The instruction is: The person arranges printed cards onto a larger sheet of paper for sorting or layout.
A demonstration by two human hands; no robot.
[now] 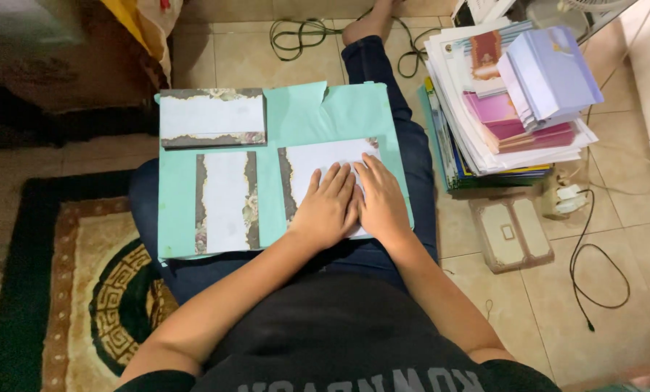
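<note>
A large teal paper sheet lies across my lap. Three white cards with floral brown edges rest on it. My left hand and my right hand press flat, side by side, on the right-hand card, fingers together and pointing away. A second card lies upright to the left of my hands. The third card lies crosswise at the sheet's far left corner. Neither hand grips anything.
A tall stack of papers, cards and pink and lilac folders stands on the tiled floor to my right. A small flat box and black cables lie nearby. A patterned rug covers the floor at left.
</note>
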